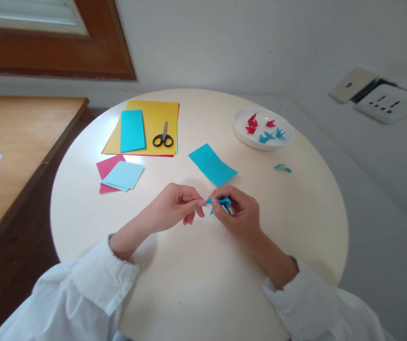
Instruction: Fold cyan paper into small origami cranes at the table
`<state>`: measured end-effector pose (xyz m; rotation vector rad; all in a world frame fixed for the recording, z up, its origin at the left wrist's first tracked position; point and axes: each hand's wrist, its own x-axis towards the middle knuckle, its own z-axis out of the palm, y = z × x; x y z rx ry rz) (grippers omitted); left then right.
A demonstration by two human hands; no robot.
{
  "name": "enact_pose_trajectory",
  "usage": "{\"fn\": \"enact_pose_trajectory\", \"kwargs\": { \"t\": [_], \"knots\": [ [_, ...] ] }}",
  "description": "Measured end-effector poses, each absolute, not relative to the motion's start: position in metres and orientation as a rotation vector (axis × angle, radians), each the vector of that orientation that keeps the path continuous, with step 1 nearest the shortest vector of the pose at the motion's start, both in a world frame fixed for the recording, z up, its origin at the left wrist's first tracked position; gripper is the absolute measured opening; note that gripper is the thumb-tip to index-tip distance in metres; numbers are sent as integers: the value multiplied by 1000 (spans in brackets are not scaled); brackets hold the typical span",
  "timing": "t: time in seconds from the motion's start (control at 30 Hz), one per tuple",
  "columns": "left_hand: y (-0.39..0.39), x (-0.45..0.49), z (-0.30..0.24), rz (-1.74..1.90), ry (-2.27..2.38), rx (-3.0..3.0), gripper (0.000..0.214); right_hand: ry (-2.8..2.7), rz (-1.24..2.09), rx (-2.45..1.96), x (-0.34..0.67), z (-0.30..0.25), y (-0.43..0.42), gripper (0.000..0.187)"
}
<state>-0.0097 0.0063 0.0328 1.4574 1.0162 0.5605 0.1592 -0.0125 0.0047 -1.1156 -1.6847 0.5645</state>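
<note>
White sleeves (100,272), left hand (173,207) and right hand (241,211) pinching folded blue paper (224,201), white dish (248,139) — red figures (252,121), blue figures (268,135) inside

Left grip (173,207), right grip (241,213) close together, both pinching; forearms (129,240) angled inward.

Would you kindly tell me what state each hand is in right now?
Left hand: closed, pinching one tip of the folded blue paper.
Right hand: closed, holding the same folded blue paper.

Wall (203,52): white, it carries a power socket (390,103)
Window frame (109,45): brown wood
Round table (196,284): cream-coloured
Floor (29,237): dark, beside wooden desk (29,125)
</note>
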Motion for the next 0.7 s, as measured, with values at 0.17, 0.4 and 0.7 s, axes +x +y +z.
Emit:
{"fn": "enact_pose_trajectory", "kwargs": {
  "t": [0.17,0.4,0.7],
  "knots": [
    [6,-10,32,577,993,1436,27,-1691,548,-1130,158,7,-13,6],
    [5,-9,34,598,945,1287,21,-1631,613,-1133,156,5,-15,6],
    [8,-12,32,527,883,1129,8,-1599,771,-1130,156,5,-17,4]
  ]
}}
